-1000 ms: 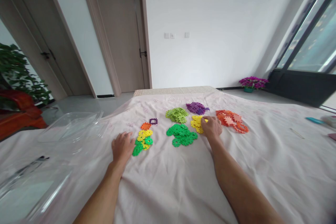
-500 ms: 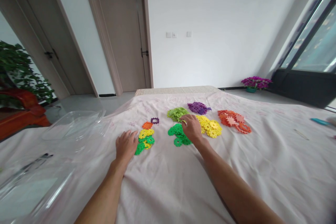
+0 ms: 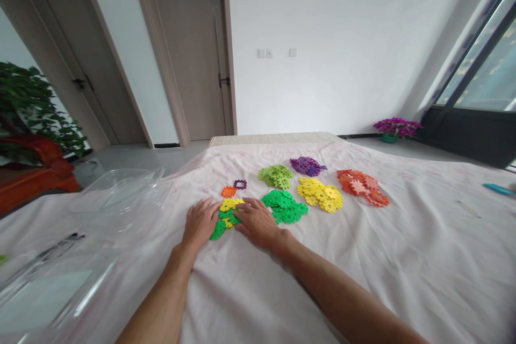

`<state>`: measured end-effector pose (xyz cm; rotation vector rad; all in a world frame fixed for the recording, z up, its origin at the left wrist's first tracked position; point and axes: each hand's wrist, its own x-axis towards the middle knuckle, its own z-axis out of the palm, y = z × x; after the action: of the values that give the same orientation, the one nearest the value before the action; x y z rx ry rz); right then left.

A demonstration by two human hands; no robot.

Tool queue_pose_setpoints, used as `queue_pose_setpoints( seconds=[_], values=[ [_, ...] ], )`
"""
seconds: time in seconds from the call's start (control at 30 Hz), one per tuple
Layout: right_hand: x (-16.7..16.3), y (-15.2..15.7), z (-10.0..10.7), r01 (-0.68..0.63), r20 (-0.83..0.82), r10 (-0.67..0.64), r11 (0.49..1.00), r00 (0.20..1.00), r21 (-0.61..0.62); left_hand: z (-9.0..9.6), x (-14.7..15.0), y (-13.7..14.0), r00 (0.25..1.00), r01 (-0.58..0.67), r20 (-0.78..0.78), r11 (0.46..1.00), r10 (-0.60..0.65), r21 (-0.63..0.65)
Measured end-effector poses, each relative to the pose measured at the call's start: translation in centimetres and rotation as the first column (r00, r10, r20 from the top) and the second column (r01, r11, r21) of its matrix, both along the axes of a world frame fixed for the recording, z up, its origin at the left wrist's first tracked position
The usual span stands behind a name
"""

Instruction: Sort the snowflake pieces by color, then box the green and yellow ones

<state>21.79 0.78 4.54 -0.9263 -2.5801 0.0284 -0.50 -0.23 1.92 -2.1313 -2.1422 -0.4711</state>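
Note:
A small mixed group of yellow plastic snowflake discs point(image 3: 228, 203) and green discs point(image 3: 218, 229) lies on the cloth between my two hands. My left hand point(image 3: 200, 221) rests at the group's left side, fingers outstretched and their tips touching its edge. From the right, my right hand point(image 3: 258, 222) lies low with its fingers extended over the group's right edge, covering some pieces. An orange square piece point(image 3: 228, 191) and a purple square frame point(image 3: 240, 184) sit just beyond. Right of my right hand is a heap of green discs point(image 3: 287, 206).
Farther out are light green pieces point(image 3: 276, 176), purple pieces point(image 3: 307, 165), yellow discs point(image 3: 320, 194) and orange-red pieces point(image 3: 361, 187) in separate heaps. Clear plastic containers point(image 3: 116, 193) stand at the left. A blue object point(image 3: 499, 189) lies at the far right of the wrinkled cloth point(image 3: 387, 258).
My right hand has moved left from the light green and green heaps to the small mixed group, uncovering those heaps. My left hand stays beside the group.

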Motion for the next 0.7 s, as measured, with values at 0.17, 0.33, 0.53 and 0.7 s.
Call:
queue_pose_setpoints(
  seconds=[0.17,0.33,0.53,0.7],
  values=[
    [0.1,0.6,-0.1,0.003,-0.042,-0.003,1.000,0.999,-0.007,-0.2,-0.1,0.1,1.000,0.004,0.018,1.000,-0.004,-0.002],
    [2.0,1.9,0.5,0.210,-0.167,-0.206,0.978,0.964,0.005,-0.3,-0.2,0.2,1.000,-0.001,0.028,1.000,0.001,-0.004],
    [6.0,4.5,0.8,0.502,-0.323,-0.485,0.864,0.813,-0.033,-0.1,0.0,0.1,1.000,-0.004,0.023,1.000,0.004,-0.013],
    [8.1,5.4,0.9,0.627,-0.291,-0.632,0.769,0.718,-0.124,-0.1,0.1,0.0,0.999,-0.002,0.040,1.000,0.002,-0.002]
  ],
)
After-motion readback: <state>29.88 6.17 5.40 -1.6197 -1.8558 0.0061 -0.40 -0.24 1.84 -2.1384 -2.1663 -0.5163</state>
